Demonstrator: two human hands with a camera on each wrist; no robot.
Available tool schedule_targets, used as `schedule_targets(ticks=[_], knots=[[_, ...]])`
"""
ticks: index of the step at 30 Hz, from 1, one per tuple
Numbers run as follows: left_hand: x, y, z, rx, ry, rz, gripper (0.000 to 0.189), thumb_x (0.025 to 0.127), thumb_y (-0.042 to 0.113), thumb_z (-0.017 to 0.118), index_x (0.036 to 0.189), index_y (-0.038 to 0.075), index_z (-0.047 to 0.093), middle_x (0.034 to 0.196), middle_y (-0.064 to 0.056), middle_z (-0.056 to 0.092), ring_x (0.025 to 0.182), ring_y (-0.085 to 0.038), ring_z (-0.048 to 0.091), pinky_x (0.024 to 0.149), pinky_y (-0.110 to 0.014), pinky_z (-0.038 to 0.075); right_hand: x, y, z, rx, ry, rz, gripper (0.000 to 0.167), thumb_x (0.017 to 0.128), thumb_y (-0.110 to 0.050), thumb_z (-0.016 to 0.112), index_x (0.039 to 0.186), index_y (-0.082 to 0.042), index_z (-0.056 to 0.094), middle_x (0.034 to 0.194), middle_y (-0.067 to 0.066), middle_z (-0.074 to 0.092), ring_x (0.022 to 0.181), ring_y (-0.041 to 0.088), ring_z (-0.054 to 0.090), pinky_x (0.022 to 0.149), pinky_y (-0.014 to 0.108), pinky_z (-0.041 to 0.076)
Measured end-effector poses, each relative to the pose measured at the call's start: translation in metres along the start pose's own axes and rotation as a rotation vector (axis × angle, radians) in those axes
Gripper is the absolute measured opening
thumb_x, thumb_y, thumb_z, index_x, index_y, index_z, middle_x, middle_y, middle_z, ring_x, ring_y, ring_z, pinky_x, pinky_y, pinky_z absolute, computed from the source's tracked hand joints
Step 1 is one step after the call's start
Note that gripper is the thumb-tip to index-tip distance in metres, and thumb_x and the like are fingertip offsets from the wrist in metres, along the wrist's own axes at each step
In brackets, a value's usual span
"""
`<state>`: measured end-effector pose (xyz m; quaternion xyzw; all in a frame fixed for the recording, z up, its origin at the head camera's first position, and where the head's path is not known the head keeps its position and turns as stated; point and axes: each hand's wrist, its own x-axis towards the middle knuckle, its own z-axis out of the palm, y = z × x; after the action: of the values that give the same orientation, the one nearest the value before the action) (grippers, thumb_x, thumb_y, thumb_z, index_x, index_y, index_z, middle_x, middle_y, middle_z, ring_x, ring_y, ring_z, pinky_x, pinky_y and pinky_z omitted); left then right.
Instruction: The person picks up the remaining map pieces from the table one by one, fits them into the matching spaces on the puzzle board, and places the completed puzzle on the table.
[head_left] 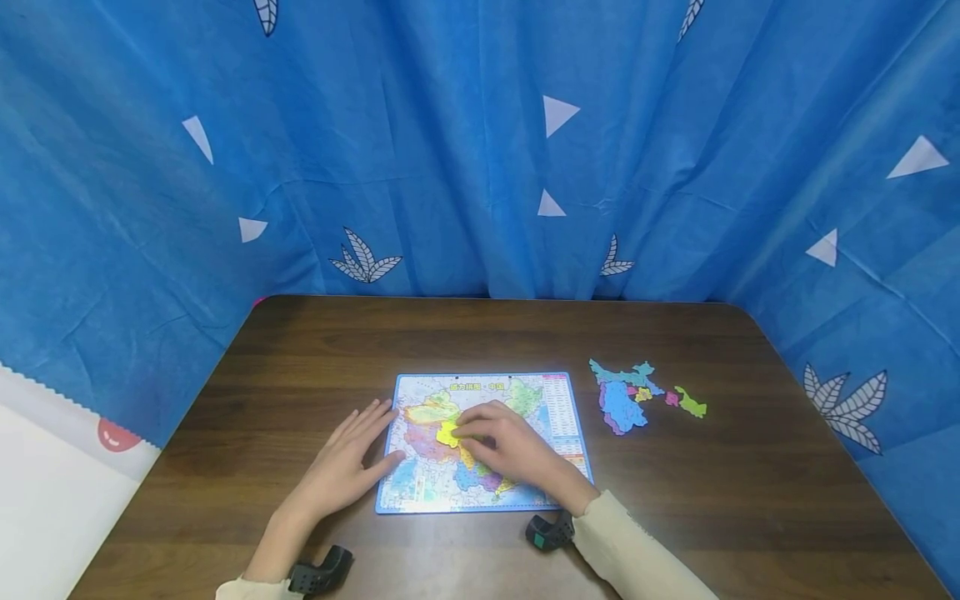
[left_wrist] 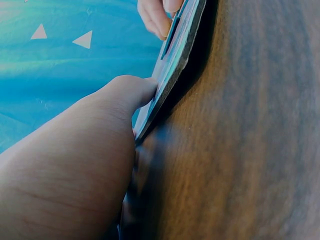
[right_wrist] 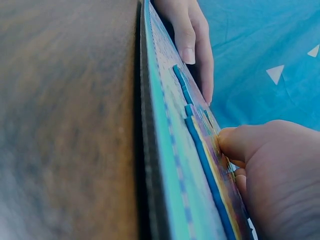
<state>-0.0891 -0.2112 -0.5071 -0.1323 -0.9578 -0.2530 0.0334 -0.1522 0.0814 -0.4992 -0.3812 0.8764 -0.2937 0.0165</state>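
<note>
A map puzzle board [head_left: 480,379] with a blue edge lies flat on the table, with several coloured pieces on its left and lower middle. My right hand [head_left: 510,442] is over the board's centre, thumb and fingers bent around a bright yellow puzzle piece [head_left: 447,434]. In the right wrist view, the thumb [right_wrist: 235,142] is right at the raised pieces. My left hand [head_left: 345,462] is spread at the board's left edge, fingertips overlapping the rim. In the left wrist view, its thumb [left_wrist: 142,90] rests on the board's edge.
Right of the board lie loose puzzle pieces: a teal one [head_left: 618,377], a large blue one [head_left: 622,408], a green one [head_left: 692,404], a pink one [head_left: 672,399] and several small others. The brown wooden table [head_left: 225,467] ends at a blue curtain [head_left: 450,167] behind.
</note>
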Motion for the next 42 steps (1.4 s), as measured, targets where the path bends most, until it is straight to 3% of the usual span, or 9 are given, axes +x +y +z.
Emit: schedule_targets(ticks=[21,36,42], knots=[[-0.0005,-0.0031,0.0029,0.000,0.004,0.006,0.070,0.097,0.052,0.065,0.153,0.011,0.051,0.162,-0.013,0.043,0.153,-0.037,0.034,0.125,-0.059,0.020,-0.0022,0.0049,0.0053,0.021,0.041,-0.027,0.020,0.099,-0.024,0.070,0.117,-0.023,0.078,0.125,-0.012,0.069,0.121,0.009,0.060,0.103,0.032,0.054],[0.0010,-0.0039,0.0025,-0.003,-0.010,-0.037,0.074,0.095,0.054,0.068,0.153,0.013,0.050,0.164,-0.010,0.041,0.154,-0.035,0.032,0.126,-0.059,0.020,-0.0004,0.0036,0.0030,0.025,0.050,-0.052,0.019,0.099,-0.024,0.071,0.117,-0.021,0.078,0.125,-0.010,0.070,0.120,0.010,0.060,0.101,0.028,0.054],[-0.0003,-0.0028,0.0037,0.001,0.013,-0.017,0.072,0.095,0.052,0.068,0.153,0.012,0.051,0.162,-0.010,0.043,0.153,-0.036,0.035,0.125,-0.058,0.021,-0.0027,0.0034,0.0044,0.048,0.060,-0.041,0.018,0.099,-0.023,0.072,0.115,-0.021,0.078,0.125,-0.010,0.071,0.119,0.010,0.061,0.100,0.028,0.055]])
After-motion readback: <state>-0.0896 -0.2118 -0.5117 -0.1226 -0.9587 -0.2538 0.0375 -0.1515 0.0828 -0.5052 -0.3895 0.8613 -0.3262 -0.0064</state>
